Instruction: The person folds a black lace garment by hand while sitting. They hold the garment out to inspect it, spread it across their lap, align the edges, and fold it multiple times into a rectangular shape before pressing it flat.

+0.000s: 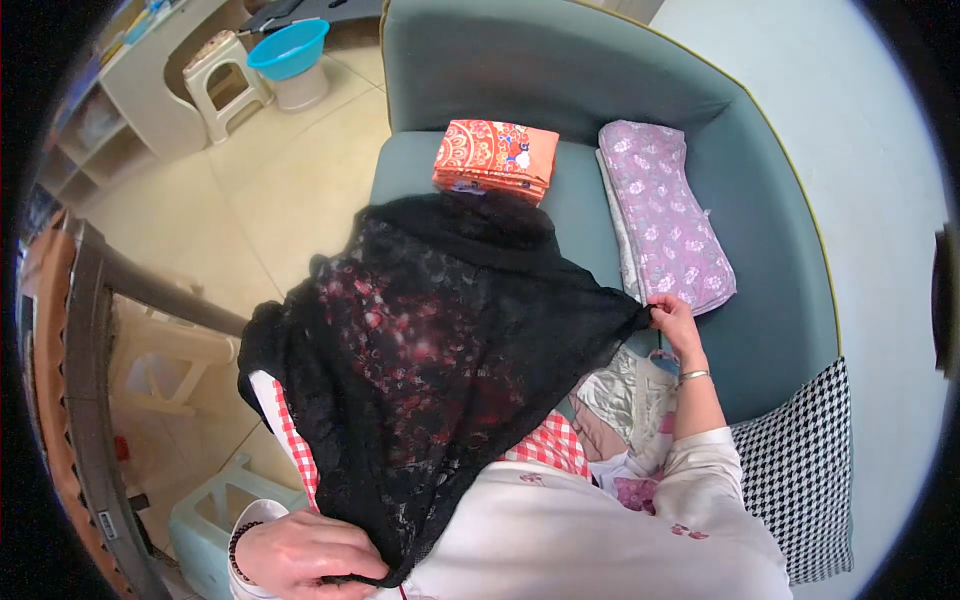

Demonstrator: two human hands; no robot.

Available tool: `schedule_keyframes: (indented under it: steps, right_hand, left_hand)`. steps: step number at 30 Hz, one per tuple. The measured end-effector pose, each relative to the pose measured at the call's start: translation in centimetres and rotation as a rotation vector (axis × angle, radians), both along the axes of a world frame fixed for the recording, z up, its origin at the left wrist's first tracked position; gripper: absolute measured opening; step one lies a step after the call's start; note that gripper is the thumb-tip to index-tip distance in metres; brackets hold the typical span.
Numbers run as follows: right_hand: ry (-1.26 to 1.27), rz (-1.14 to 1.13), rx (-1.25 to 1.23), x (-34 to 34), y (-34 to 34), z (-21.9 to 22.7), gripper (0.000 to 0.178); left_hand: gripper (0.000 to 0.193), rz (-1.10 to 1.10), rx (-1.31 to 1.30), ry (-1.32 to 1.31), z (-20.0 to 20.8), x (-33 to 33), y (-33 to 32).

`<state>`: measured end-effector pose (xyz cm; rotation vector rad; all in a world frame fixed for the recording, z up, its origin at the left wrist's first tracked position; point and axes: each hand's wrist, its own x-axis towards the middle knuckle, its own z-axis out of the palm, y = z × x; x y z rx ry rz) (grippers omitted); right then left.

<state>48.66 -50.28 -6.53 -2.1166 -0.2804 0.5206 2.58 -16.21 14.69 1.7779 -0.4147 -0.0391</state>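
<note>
While the near edge of a sheer black lace cloth with red and pale floral markings (430,335) is gripped by the fingers of the left hand (308,548), its right corner is pinched between the fingers of the right hand (682,330). The cloth is spread between and beyond both sets of fingers. Just beyond the right fingers, a folded purple floral fabric (668,215) is supported by a grey-blue upholstered sofa (785,260); farther beyond and to their left, a folded orange patterned cloth (497,155) is seen. Nearer than the right fingers, a black-and-white houndstooth cushion (800,470) is positioned.
</note>
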Motion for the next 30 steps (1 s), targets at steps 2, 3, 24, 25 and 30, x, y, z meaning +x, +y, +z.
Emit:
schedule_keyframes:
  steps: [2,3,24,25,30]
  right_hand:
    - [0.022,0.011,0.011,0.3,0.0,0.3,0.026]
    - [-0.029,-0.012,0.041,0.3,0.0,0.5,0.028]
    - [-0.036,0.746,0.187,-12.5,11.7,11.6,0.024]
    - [0.055,0.866,0.130,-14.5,12.0,10.8,0.025]
    - [0.603,1.002,0.033,-16.5,9.6,5.3,0.025]
  left_hand:
    - [0.017,0.005,0.009,-0.014,0.2,-0.1,0.0]
    - [0.016,0.020,0.022,-0.011,0.2,-0.5,0.2]
    - [0.022,0.048,0.157,0.160,0.4,-5.3,1.6]
    - [0.019,0.082,0.140,0.143,0.2,-5.5,1.9]
    - [0.020,0.160,0.116,0.201,-0.1,-6.9,1.8]
